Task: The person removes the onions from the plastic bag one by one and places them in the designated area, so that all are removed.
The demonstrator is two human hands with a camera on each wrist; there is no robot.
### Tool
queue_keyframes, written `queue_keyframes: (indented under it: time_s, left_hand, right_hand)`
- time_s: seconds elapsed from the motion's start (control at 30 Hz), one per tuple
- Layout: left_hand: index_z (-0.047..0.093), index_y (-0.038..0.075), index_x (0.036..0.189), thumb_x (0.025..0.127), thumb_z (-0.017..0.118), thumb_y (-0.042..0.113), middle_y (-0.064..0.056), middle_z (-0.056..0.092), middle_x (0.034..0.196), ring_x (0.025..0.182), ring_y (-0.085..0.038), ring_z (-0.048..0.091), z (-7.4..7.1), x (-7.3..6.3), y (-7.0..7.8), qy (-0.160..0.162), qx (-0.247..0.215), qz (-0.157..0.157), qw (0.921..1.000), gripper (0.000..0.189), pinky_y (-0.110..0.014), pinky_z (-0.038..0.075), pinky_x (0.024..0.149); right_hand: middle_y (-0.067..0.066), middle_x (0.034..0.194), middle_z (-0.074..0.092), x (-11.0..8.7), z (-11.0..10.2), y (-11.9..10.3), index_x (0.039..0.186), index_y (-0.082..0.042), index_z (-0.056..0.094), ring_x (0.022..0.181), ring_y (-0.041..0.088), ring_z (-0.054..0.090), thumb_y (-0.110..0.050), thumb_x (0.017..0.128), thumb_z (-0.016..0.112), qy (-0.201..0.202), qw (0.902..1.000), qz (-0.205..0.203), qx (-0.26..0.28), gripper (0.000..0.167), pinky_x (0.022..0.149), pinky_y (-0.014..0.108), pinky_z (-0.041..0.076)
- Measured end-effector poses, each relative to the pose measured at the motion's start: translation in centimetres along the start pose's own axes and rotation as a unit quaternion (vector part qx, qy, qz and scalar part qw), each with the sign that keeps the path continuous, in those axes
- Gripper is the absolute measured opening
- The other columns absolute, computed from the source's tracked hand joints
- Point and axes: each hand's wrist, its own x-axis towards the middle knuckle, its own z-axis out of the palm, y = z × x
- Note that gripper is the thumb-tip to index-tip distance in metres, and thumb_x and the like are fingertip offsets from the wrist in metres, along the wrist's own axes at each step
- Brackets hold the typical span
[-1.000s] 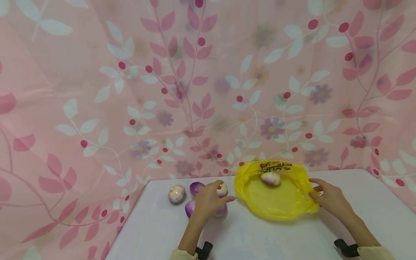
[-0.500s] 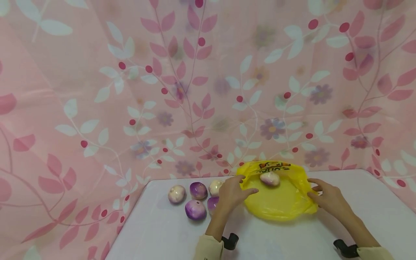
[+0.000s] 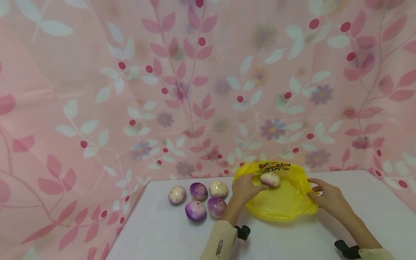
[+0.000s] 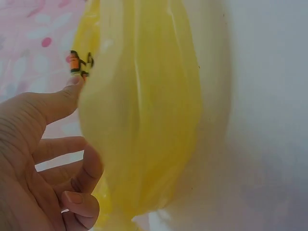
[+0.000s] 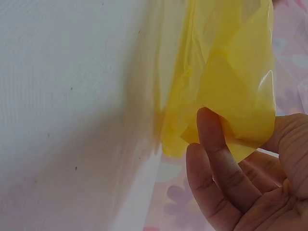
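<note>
A yellow plastic bag [image 3: 276,207] lies on the table with its mouth spread wide, dark and orange print on its far edge. One glossy purple-and-white turnip [image 3: 270,179] is inside, near the back. My right hand [image 3: 329,195] pinches the bag's right rim between thumb and fingers; its fingers [image 5: 211,127] show on the plastic in the right wrist view. At the left rim is my left hand [image 3: 242,189], thumb stretched over the opening and apart from the other fingers. In the left wrist view, loosely bent fingers [image 4: 79,202] lie close beside the bag's side.
Several more turnips stand left of the bag, among them a purple one [image 3: 195,211] in front and a pale one [image 3: 218,189] behind. The white table [image 3: 156,238] ends at a pink floral curtain [image 3: 208,90] behind.
My left hand has moved right, from over the loose turnips to the bag's left rim. My right hand has stayed on the right rim.
</note>
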Motion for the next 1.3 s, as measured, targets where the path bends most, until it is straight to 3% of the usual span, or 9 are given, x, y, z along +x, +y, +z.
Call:
queue_keyframes:
  time_s: [0.2, 0.37, 0.47, 0.63, 0.87, 1.13, 1.3]
  left_hand:
    - [0.075, 0.023, 0.104, 0.068, 0.076, 0.07, 0.009, 0.068, 0.086, 0.075, -0.011, 0.058, 1.4, 1.4, 0.7, 0.009, 0.021, -0.03, 0.9993, 0.059, -0.028, 0.042, 0.062]
    - [0.068, 0.021, 0.075, 0.065, 0.081, 0.065, 0.008, 0.056, 0.065, 0.062, -0.012, 0.051, 2.4, 2.2, 1.7, 0.036, -0.019, -0.069, 0.9968, 0.048, -0.03, 0.039, 0.059]
    - [0.065, 0.02, 0.069, 0.063, 0.083, 0.063, 0.007, 0.052, 0.06, 0.058, -0.013, 0.047, 3.0, 2.7, 2.4, 0.051, -0.043, -0.097, 0.993, 0.047, -0.03, 0.039, 0.059]
    - [0.067, 0.019, 0.08, 0.058, 0.083, 0.068, 0.006, 0.055, 0.066, 0.061, -0.014, 0.047, 3.8, 3.2, 3.6, 0.047, -0.058, -0.138, 0.9877, 0.056, -0.031, 0.04, 0.062]
    - [0.062, 0.014, 0.081, 0.061, 0.079, 0.073, 0.002, 0.05, 0.065, 0.059, -0.016, 0.046, 4.8, 3.4, 4.5, 0.033, -0.004, -0.138, 0.9899, 0.064, -0.029, 0.04, 0.056]
    - [0.061, 0.012, 0.083, 0.063, 0.085, 0.062, 0.001, 0.05, 0.065, 0.058, -0.016, 0.046, 5.6, 3.5, 4.7, 0.028, -0.051, -0.149, 0.9871, 0.059, -0.029, 0.04, 0.058]
    - [0.062, 0.01, 0.094, 0.063, 0.088, 0.056, 0.001, 0.053, 0.072, 0.062, -0.016, 0.048, 5.7, 3.4, 4.8, 0.022, -0.091, -0.169, 0.9812, 0.061, -0.031, 0.044, 0.063]
  right_hand:
    - [0.035, 0.113, 0.06, 0.1, 0.0, -0.2, 0.138, 0.006, 0.045, 0.072, 0.021, 0.065, -0.018, 0.09, 0.069, -0.013, 0.9999, 0.007, 0.002, 0.058, 0.059, 0.034, 0.056]
    - [0.035, 0.113, 0.06, 0.1, -0.4, -0.4, 0.138, 0.006, 0.045, 0.071, 0.021, 0.064, -0.018, 0.091, 0.069, -0.009, 1.0, -0.003, 0.001, 0.058, 0.059, 0.035, 0.056]
    - [0.035, 0.113, 0.06, 0.1, -0.5, -0.5, 0.138, 0.006, 0.045, 0.071, 0.021, 0.064, -0.018, 0.091, 0.068, -0.01, 0.9999, -0.003, -0.001, 0.057, 0.059, 0.035, 0.056]
    - [0.035, 0.112, 0.061, 0.0, -0.6, -0.7, 0.137, 0.006, 0.045, 0.07, 0.021, 0.064, -0.017, 0.09, 0.069, -0.012, 0.9999, 0.0, -0.008, 0.057, 0.058, 0.034, 0.056]
    - [0.035, 0.112, 0.061, 0.0, -0.7, -0.9, 0.137, 0.006, 0.046, 0.072, 0.021, 0.064, -0.018, 0.091, 0.069, -0.018, 0.9998, -0.001, -0.007, 0.057, 0.058, 0.034, 0.056]
    - [0.034, 0.111, 0.061, -0.1, -0.8, -0.9, 0.137, 0.006, 0.046, 0.073, 0.022, 0.064, -0.017, 0.091, 0.07, -0.024, 0.9996, 0.008, -0.01, 0.057, 0.059, 0.035, 0.056]
    - [0.033, 0.11, 0.062, -0.1, -0.8, -0.8, 0.136, 0.006, 0.047, 0.073, 0.023, 0.065, -0.017, 0.09, 0.07, -0.021, 0.9997, 0.005, -0.01, 0.057, 0.059, 0.035, 0.056]
